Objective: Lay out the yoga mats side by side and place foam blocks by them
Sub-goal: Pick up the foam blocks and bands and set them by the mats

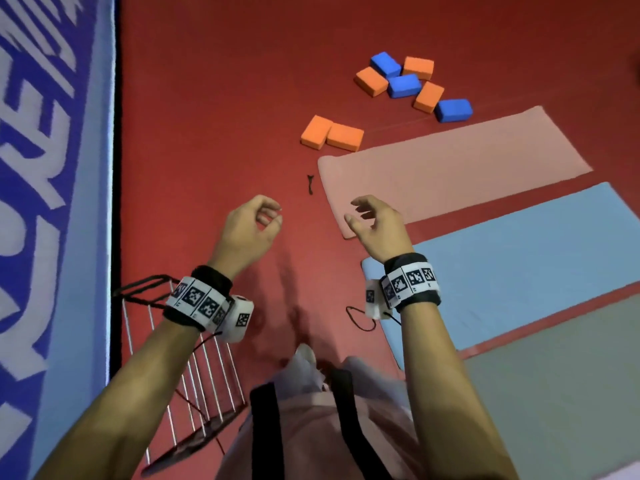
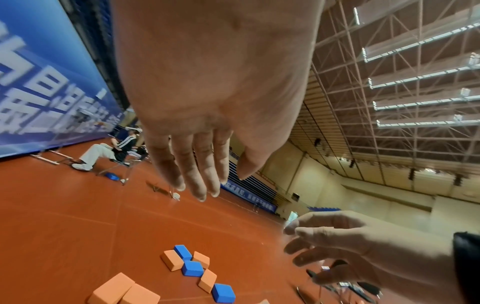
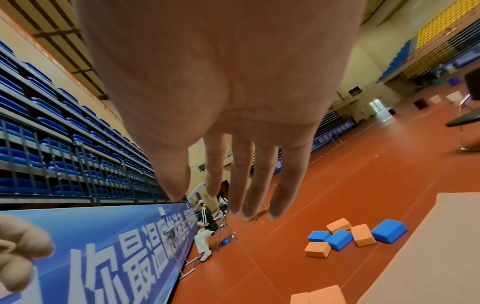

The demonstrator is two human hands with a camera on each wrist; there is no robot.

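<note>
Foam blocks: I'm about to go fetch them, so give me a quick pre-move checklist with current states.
1. Left hand free: ok, holds nothing.
2. Right hand free: ok, holds nothing.
3. Pink mat flat: ok.
4. Blue mat beside it, not overlapping: ok.
5. Grey mat fully unrolled: cannot tell, runs out of view.
6. Blocks placed by the mats: not ok; orange pair and mixed pile lie loose.

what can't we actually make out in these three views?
- Grey mat, head view: cut off by the right and bottom edges, full extent unknown.
- Blue mat, head view: near corner hidden behind the right hand and its wristband.
- Wire rack, head view: partly hidden by the left hand's forearm.
- Small black item on the floor: too small to identify.
</note>
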